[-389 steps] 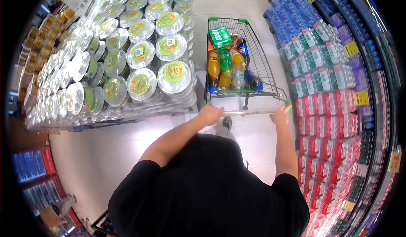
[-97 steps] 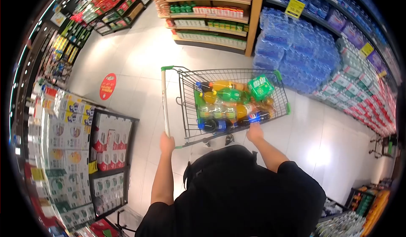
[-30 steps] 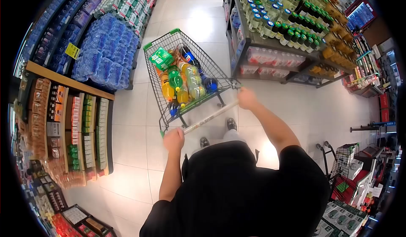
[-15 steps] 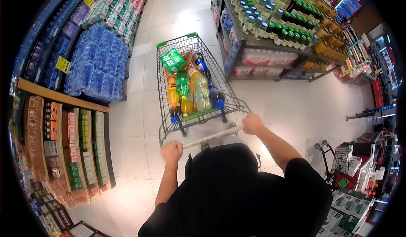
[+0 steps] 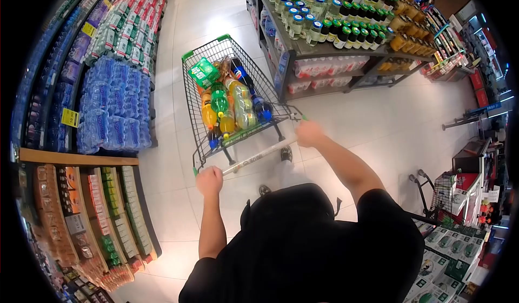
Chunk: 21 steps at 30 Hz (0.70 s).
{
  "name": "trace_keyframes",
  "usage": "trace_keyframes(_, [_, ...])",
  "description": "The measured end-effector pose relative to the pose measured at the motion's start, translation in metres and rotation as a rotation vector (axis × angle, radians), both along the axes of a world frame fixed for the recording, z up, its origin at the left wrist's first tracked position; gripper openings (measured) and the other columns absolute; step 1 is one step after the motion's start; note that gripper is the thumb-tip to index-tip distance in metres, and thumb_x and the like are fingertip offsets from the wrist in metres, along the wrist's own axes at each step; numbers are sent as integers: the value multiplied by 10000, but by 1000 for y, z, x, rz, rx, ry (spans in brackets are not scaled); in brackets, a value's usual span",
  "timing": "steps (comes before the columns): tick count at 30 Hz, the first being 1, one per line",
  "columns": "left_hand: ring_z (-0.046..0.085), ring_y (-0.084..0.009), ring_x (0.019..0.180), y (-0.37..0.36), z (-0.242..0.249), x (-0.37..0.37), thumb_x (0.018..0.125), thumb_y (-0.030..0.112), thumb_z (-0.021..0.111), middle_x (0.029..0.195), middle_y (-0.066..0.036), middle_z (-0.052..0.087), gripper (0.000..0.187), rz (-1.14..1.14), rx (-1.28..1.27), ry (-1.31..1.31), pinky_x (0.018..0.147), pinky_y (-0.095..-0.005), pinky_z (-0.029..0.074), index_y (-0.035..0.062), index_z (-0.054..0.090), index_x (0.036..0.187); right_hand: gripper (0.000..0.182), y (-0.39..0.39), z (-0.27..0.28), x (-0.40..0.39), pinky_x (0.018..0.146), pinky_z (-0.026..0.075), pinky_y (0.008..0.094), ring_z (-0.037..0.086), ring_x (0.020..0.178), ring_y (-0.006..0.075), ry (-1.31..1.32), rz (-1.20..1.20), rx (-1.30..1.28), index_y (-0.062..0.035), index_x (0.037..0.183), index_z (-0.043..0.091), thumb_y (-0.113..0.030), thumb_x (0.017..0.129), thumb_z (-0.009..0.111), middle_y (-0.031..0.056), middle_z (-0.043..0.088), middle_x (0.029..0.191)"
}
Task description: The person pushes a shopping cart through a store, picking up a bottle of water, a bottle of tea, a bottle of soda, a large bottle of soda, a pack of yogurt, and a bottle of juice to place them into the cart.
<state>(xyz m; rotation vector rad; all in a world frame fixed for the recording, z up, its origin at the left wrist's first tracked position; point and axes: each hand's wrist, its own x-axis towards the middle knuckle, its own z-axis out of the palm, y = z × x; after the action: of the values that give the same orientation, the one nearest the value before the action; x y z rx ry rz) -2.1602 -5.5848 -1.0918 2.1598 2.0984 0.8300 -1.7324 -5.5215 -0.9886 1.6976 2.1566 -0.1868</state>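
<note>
My left hand (image 5: 209, 180) is wrapped round the left end of the handlebar (image 5: 258, 157) of a shopping cart (image 5: 188, 100). My right hand (image 5: 310, 133) grips the bar's right end, slightly blurred. Inside the wire basket lie several drink bottles: an orange one (image 5: 208, 114), a green one (image 5: 219, 99), a large pale yellow one (image 5: 242, 104) and a dark one with a blue label (image 5: 241, 72). A green and white package (image 5: 205, 72) rests on top at the far left of the basket. The undersides of my fingers are hidden.
Stacked blue-wrapped bottle packs (image 5: 114, 106) line the left side, with a low snack shelf (image 5: 86, 206) nearer me. A rack of glass bottles (image 5: 335, 22) stands close to the cart's right. Another cart (image 5: 440, 195) and stacked boxes (image 5: 448, 254) are at the right. The tiled floor (image 5: 200, 11) runs ahead.
The cart's front has swung leftward, and both hands have shifted left and slightly up in view with the handlebar. The bottle rack appears nearer the cart's right side. Both hands keep their hold.
</note>
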Motion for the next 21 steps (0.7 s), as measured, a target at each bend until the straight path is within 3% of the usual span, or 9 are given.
trace_keyframes(3, [635, -382, 691, 31, 11, -8, 918, 243, 594, 690, -152, 647, 309, 37, -82, -20, 642, -531, 491, 80, 636, 658, 233, 24, 27, -16, 848, 582, 432, 694, 1021, 298, 19, -1, 16, -119, 953, 812, -260, 801, 705, 117, 740, 972])
trace_keyframes(5, [637, -374, 796, 52, 19, -5, 938, 219, 584, 743, -152, 651, 291, 82, 42, 7, 808, -528, 508, 70, 646, 695, 233, 43, 19, -14, 856, 581, 424, 693, 1025, 293, 129, -4, 64, -105, 941, 810, -239, 791, 692, 120, 741, 964])
trace_keyframes(6, [637, -374, 796, 61, 19, -5, 938, 219, 584, 743, -152, 651, 291, 75, 40, 26, 808, -528, 508, 70, 646, 695, 233, 51, 12, -14, 856, 581, 424, 693, 1025, 293, 148, -12, 62, -105, 941, 810, -239, 791, 692, 120, 741, 964])
trace_keyframes(8, [628, -361, 876, 82, 11, -4, 980, 204, 542, 784, -146, 651, 294, 74, 64, 115, 990, -533, 457, 64, 655, 748, 229, 73, 1, -9, 858, 579, 422, 690, 1035, 286, 198, 8, 111, -85, 923, 808, -212, 787, 674, 128, 749, 955])
trace_keyframes(9, [628, -361, 876, 93, 9, -5, 980, 204, 542, 784, -146, 651, 294, 72, 62, 123, 990, -533, 457, 64, 655, 748, 229, 84, 0, -9, 858, 579, 422, 690, 1035, 286, 206, 6, 109, -85, 923, 808, -212, 787, 674, 128, 749, 955])
trace_keyframes(11, [649, -352, 939, 118, 10, -20, 1023, 222, 493, 843, -146, 689, 317, 126, -76, 214, 1108, -579, 378, 66, 681, 820, 224, 105, 8, -23, 843, 581, 426, 695, 1030, 289, 159, 85, 89, -79, 904, 807, -210, 789, 666, 137, 761, 956])
trace_keyframes(15, [648, -335, 1078, 165, 3, -24, 1052, 280, 438, 990, -141, 728, 365, 219, -114, 262, 1113, -672, 327, 80, 707, 907, 216, 142, 14, -30, 829, 580, 427, 700, 1031, 295, 142, 123, 108, -70, 877, 802, -211, 791, 662, 141, 771, 955])
trace_keyframes(18, [594, -316, 1243, 199, 21, -24, 1056, 348, 394, 1221, -109, 705, 402, 309, -416, 239, 1077, -784, 267, 110, 717, 1072, 224, 166, 21, -36, 814, 577, 424, 696, 1057, 296, 159, 113, 92, -69, 885, 801, -222, 802, 660, 139, 772, 962])
trace_keyframes(21, [563, -339, 1292, 229, 28, -25, 1051, 354, 395, 1257, -121, 695, 411, 340, -495, 205, 1079, -789, 266, 101, 716, 1095, 228, 186, 23, -42, 811, 573, 425, 699, 1052, 296, 200, 73, 111, -70, 901, 801, -224, 816, 655, 139, 771, 973])
